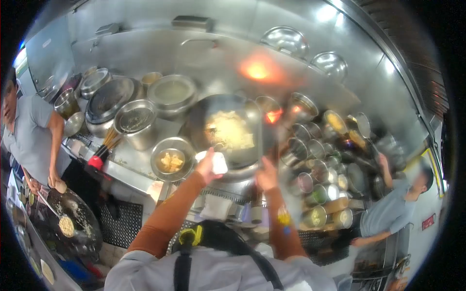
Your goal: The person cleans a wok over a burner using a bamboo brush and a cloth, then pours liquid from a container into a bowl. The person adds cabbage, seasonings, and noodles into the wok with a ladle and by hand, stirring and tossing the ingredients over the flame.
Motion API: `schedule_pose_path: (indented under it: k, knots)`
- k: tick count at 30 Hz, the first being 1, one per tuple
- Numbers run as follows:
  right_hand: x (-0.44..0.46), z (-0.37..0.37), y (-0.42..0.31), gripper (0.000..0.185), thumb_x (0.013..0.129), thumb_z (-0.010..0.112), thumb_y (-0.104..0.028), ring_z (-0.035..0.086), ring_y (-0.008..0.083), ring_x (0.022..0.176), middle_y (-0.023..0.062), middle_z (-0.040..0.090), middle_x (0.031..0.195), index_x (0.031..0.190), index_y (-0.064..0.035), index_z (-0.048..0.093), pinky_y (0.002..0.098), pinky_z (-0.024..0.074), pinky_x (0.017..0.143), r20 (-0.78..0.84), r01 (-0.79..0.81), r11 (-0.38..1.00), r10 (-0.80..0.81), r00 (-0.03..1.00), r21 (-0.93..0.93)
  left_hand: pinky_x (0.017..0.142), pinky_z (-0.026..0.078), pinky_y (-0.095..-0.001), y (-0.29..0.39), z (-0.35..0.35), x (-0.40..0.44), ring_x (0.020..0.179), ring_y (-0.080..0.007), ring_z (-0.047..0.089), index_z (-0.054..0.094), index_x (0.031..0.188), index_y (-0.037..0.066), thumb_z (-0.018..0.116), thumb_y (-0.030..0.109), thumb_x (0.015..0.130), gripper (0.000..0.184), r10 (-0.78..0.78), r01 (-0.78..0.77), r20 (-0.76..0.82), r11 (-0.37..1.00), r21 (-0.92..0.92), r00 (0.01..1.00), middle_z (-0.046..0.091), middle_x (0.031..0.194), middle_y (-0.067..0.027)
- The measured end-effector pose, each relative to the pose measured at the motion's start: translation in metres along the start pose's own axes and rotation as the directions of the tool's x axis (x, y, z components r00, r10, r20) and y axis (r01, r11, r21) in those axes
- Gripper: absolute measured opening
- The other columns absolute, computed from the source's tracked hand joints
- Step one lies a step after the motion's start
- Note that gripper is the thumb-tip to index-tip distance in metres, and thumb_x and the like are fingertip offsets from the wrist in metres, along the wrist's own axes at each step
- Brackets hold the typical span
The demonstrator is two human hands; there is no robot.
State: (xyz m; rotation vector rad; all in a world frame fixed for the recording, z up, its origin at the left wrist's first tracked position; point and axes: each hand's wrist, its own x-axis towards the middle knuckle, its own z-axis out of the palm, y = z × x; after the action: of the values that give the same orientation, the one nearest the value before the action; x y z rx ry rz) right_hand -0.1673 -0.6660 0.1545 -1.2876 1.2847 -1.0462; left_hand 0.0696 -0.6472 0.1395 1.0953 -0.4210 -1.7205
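A large dark wok [201, 114] sits in front of me with pale yellow food [230, 131] in it. My left hand [208, 167] is closed on a white cloth [218, 163] at the wok's near left edge. To the right, my right hand [266, 174] is closed round the lower end of a long handle [266, 140] that reaches up over the wok's right side; its far end is blurred. Left of my left hand, a metal pan [156, 157] holds yellow-orange pieces [172, 162].
Lidded pots [136, 116] stand at the back left. Many metal containers [318, 191] crowd the right side. Flames [259, 70] glow behind the wok. One person [34, 121] works at another wok [80, 213] on the left; another person [391, 206] stands at the right.
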Motion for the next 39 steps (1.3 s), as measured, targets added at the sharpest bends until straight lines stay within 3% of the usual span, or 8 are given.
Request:
schedule_pose_path:
  k: [5,13,18,25,28,29,33,39]
  knots:
    - [0.02,0.026,-0.028,0.073,0.078,0.058,-0.002,0.049,0.0111,0.045,0.0046,0.056,0.065,0.144,-0.0022,0.029,0.028,0.0396,0.039,0.08,-0.063,0.984,0.077,0.994,-0.167,0.057,0.046,-0.0357,-0.005,0.001,0.046,0.071,-0.0173,0.062,0.056,0.093,0.022,0.058,0.046,0.087,0.025,-0.069,0.07,-0.02,0.997,0.013,0.997,0.062,0.078,0.0022]
    - [-0.074,-0.006,-0.044,0.067,0.083,0.057,-0.001,0.049,0.0085,0.052,0.0017,0.053,0.067,0.145,-0.0046,0.03,0.0249,0.0412,0.044,0.334,-0.057,0.997,0.071,0.94,-0.052,0.056,0.043,-0.0374,0.005,-0.009,0.051,0.069,-0.0185,0.059,0.056,0.088,0.022,0.062,0.035,0.084,0.015,-0.218,0.215,0.007,0.958,-0.188,0.976,0.061,0.075,0.0016]
    - [-0.084,-0.028,-0.039,0.065,0.083,0.056,0.001,0.05,0.0085,0.052,0.0016,0.053,0.067,0.143,0.0011,0.03,0.0242,0.0424,0.045,0.253,-0.196,0.98,0.2,0.947,-0.041,0.058,0.045,-0.04,-0.012,-0.02,0.08,0.072,-0.0213,0.06,0.055,0.091,0.019,0.055,0.027,0.086,0.009,-0.194,0.19,-0.032,0.977,-0.1,0.98,0.062,0.078,-0.0016]
    - [-0.081,0.015,0.013,0.064,0.083,0.055,-0.001,0.048,0.0086,0.048,0.0006,0.052,0.064,0.142,0.0046,0.029,0.0242,0.0418,0.045,-0.135,0.004,0.992,0.013,0.991,0.124,0.061,0.046,-0.0405,-0.014,-0.017,0.082,0.077,-0.023,0.061,0.055,0.093,0.019,0.052,0.029,0.087,0.012,-0.168,0.157,-0.088,0.98,-0.124,0.982,0.062,0.083,-0.002]
    - [-0.07,0.03,0.058,0.066,0.083,0.054,-0.001,0.049,0.0081,0.048,0.0006,0.053,0.065,0.143,0.0029,0.027,0.0242,0.0413,0.045,-0.097,0.06,0.995,-0.052,0.994,0.079,0.065,0.046,-0.0432,-0.014,-0.018,0.085,0.082,-0.024,0.059,0.054,0.097,0.018,0.053,0.026,0.087,0.013,-0.166,0.157,-0.063,0.98,-0.123,0.984,0.061,0.087,-0.0033]
    - [-0.088,0.035,0.02,0.065,0.083,0.054,0.0,0.05,0.0088,0.048,0.002,0.056,0.069,0.143,0.0007,0.029,0.0247,0.042,0.044,-0.056,-0.11,0.989,0.116,0.992,0.101,0.069,0.047,-0.0461,-0.01,-0.018,0.081,0.087,-0.0251,0.058,0.054,0.102,0.017,0.055,0.023,0.086,0.017,-0.179,0.172,-0.051,0.977,-0.127,0.982,0.06,0.093,-0.0049]
    - [-0.091,0.018,-0.019,0.061,0.082,0.056,0.001,0.051,0.0112,0.047,0.006,0.059,0.075,0.139,-0.0002,0.035,0.0273,0.042,0.039,-0.021,-0.186,0.928,0.203,0.979,0.323,0.074,0.048,-0.0488,-0.011,-0.021,0.084,0.093,-0.0255,0.057,0.054,0.105,0.016,0.057,0.02,0.086,0.021,-0.193,0.188,-0.028,0.973,-0.131,0.981,0.059,0.098,-0.0057]
    - [-0.012,0.009,-0.011,0.065,0.081,0.057,0.001,0.051,0.0114,0.048,0.0062,0.059,0.075,0.141,-0.0008,0.033,0.0269,0.0412,0.039,-0.067,-0.118,0.971,0.135,0.989,0.21,0.073,0.048,-0.0469,-0.011,-0.019,0.086,0.092,-0.0243,0.057,0.054,0.104,0.017,0.057,0.021,0.086,0.019,-0.19,0.184,-0.038,0.975,-0.125,0.981,0.059,0.097,-0.005]
